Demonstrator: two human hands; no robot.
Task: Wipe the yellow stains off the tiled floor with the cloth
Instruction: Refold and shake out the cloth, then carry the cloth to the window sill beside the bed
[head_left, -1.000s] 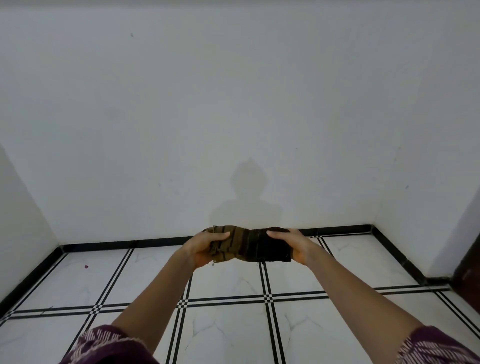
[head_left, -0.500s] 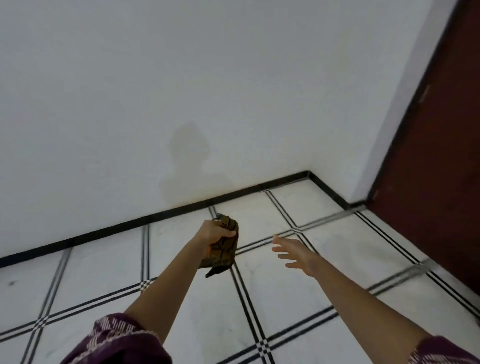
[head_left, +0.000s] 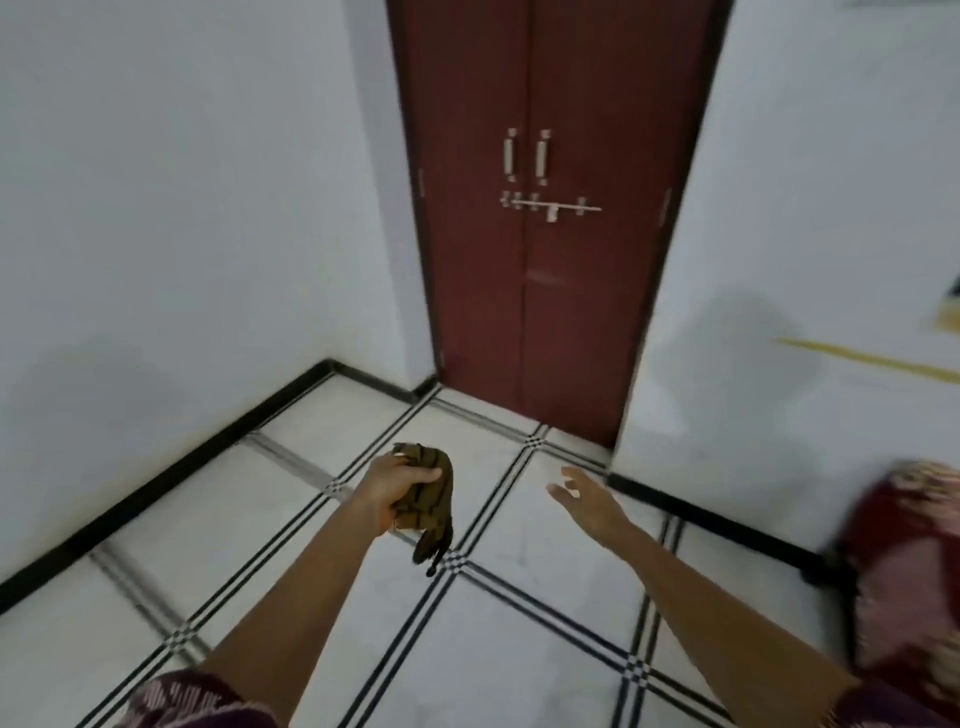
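My left hand (head_left: 394, 488) grips a bunched olive-brown striped cloth (head_left: 430, 496) held out in the air above the floor, with a dark end dangling below the fist. My right hand (head_left: 587, 501) is stretched forward to the right of it, fingers spread, holding nothing. The white tiled floor (head_left: 519, 623) with black line borders lies beneath both arms. No yellow stain shows on the tiles in view.
A dark red double door (head_left: 530, 234) with metal handles and a latch stands shut straight ahead. White walls with black skirting (head_left: 171, 483) flank the floor. A red patterned object (head_left: 904, 582) sits blurred at the right edge. A yellow streak (head_left: 872, 358) marks the right wall.
The view has swung right from the bare wall to the door. My right hand let go of the cloth and opened; the left hand kept the cloth.
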